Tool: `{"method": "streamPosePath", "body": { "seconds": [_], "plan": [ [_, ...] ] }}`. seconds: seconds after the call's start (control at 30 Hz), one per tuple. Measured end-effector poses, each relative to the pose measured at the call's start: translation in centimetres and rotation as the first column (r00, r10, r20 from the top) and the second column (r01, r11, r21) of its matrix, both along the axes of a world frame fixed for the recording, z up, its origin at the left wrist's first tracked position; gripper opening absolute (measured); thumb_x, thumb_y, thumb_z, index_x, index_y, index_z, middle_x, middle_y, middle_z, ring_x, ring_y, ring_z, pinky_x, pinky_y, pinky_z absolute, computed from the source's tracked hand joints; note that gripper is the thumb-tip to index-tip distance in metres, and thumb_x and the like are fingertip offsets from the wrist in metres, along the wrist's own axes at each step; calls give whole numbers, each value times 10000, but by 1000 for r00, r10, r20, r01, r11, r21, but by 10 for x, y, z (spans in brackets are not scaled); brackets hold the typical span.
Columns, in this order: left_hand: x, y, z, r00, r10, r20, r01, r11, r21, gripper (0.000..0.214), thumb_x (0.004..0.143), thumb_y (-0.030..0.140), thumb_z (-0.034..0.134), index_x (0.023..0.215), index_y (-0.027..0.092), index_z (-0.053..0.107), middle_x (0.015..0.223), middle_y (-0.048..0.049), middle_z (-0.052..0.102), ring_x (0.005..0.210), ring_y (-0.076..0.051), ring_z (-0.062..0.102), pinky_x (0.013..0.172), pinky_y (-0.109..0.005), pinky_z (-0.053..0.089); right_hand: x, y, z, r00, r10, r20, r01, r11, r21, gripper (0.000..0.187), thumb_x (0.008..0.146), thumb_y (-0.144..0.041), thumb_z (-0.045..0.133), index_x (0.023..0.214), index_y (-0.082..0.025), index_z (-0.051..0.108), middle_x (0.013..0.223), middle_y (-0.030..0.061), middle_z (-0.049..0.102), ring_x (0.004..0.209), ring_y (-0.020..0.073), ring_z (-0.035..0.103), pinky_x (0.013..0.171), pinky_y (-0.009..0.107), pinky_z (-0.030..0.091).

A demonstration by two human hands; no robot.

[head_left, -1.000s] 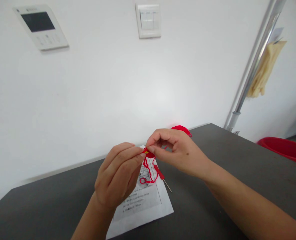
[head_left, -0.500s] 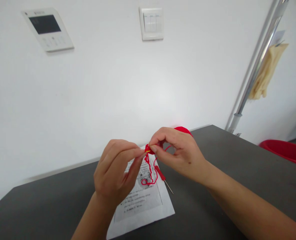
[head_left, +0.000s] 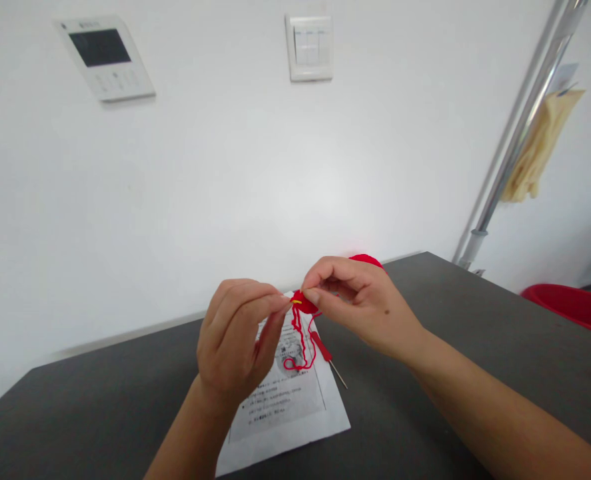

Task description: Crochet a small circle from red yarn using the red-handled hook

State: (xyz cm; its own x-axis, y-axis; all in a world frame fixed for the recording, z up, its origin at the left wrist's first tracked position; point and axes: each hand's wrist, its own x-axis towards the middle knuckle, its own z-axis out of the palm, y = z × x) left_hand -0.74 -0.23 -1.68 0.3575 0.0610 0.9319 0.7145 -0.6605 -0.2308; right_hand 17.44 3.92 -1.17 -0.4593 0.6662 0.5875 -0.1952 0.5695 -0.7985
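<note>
A small piece of red crochet work point(head_left: 307, 304) hangs in the air between my hands, above the printed sheet. A short yellow strand or marker point(head_left: 296, 302) lies across its left edge. My left hand point(head_left: 242, 333) is closed in a pinch at that edge, by the yellow bit; its fingertips hide part of the contact. Thumb and forefinger of my right hand point(head_left: 358, 300) pinch the piece's upper right side. Loose red yarn point(head_left: 302, 365) trails down from the piece and loops over the sheet. Behind my right hand, a red yarn ball point(head_left: 368, 259) shows only its top.
A printed paper sheet point(head_left: 300, 427) lies on the dark table point(head_left: 450, 333). At its right edge rests a red-handled tool point(head_left: 324, 348) with a thin metal shaft. The white wall point(head_left: 225, 167) rises behind. A red basin point(head_left: 570, 308) stands beyond the table's right edge.
My hands keep their pinches and shift slightly right in view, as the whole picture does. More of the red piece and the yellow bit shows between the fingertips.
</note>
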Motion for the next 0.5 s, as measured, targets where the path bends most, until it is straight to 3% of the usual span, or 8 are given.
{"method": "streamPosePath", "body": {
  "seconds": [0.3,0.5],
  "plan": [
    [-2,-3,-2,996,56,-64,-49,994,103,160,805,37,722,906,144,657,842,-68,734,761,-189,673,693,-335,554,1,-2,3,999,14,35,-13,1000,-27,66,833,-207,666,787,-178,628,723,3,641,663,122,568,626,251,475],
    [1,1,-5,1000,-13,23,13,1000,-2,190,807,0,693,911,148,636,854,-69,720,774,-181,669,701,-328,552,1,1,2,997,73,21,-70,990,-123,73,827,-222,670,794,-174,627,706,-9,634,643,108,555,619,241,459]
  ]
}}
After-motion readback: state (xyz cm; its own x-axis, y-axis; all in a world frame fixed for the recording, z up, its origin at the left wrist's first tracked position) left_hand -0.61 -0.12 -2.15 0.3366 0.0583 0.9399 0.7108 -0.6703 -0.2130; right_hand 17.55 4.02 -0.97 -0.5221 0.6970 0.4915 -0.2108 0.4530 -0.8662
